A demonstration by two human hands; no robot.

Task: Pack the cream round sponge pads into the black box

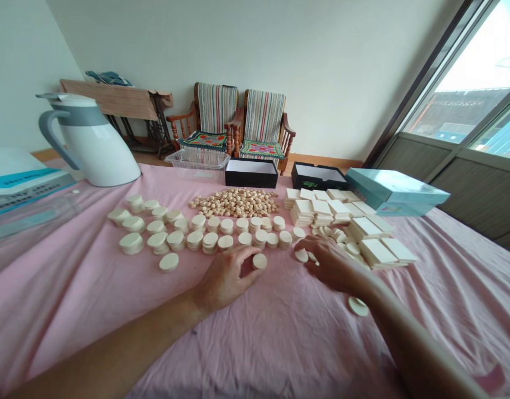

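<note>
My left hand (227, 277) rests on the pink cloth with thumb and fingers curled round the sides of a pale round wooden disc (259, 261), perhaps a short stack of them. To its right, my right hand (331, 261) reaches over a few loose discs (301, 255); its thumb and fingers are apart, and nothing shows lifted in them. Beyond both hands stand rows of stacked round discs (210, 240). A heap of loose discs (352, 248) lies partly behind my right hand. Under my right forearm are a couple more discs (357, 306).
Small wooden pieces (238, 204) are heaped mid-table, with stacked square tiles (377, 252) at right. Behind stand a clear plastic tray (199, 160), two black boxes (251, 176) and a light-blue box (398, 191). A white jug (99, 147) and a plastic package (26, 188) are at left.
</note>
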